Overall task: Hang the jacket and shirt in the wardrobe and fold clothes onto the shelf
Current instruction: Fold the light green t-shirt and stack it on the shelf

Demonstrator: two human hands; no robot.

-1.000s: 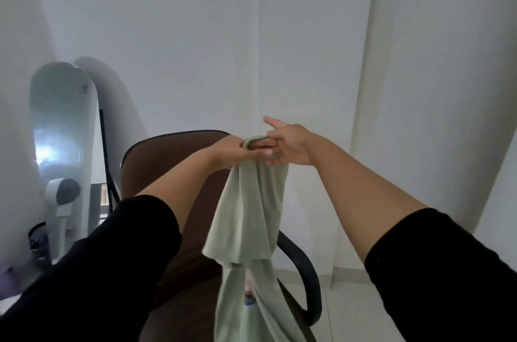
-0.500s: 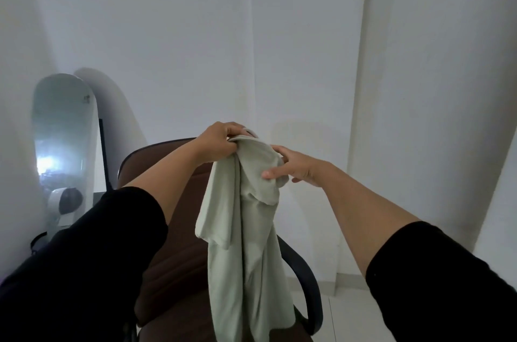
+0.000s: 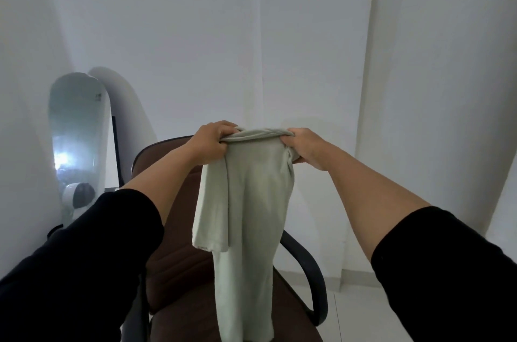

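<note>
Gripping from both ends, the person holds a pale green, soft cotton shirt [image 3: 251, 201] up at arm's length in front of the camera. The left hand [image 3: 211, 143] is curled tight around the bunched top edge of the shirt on its left side, knuckles up. The right hand [image 3: 303, 147] is curled round the top edge on the other side, fingers wrapped under the fabric and thumb on the near side. Between the two fists the top edge runs as a twisted, rolled band, level and stretched left to right.

From that band the shirt hangs straight down, so its long axis is vertical, top edge up and the lower part pointing at the floor; its bottom end runs out of the frame. A short sleeve, or a folded flap, droops on the left side about halfway down, its hem ragged-looking and free.

The shirt hangs in front of a brown padded office chair with black curved armrests [image 3: 179, 271]; whether the cloth touches the seat cannot be told. Both forearms are bare, with black sleeves [image 3: 84, 266] pushed up near the elbows. Off to the left, a tall rounded mirror [image 3: 77, 128] leans against the white wall [image 3: 195, 33], catching a bright glare.
</note>
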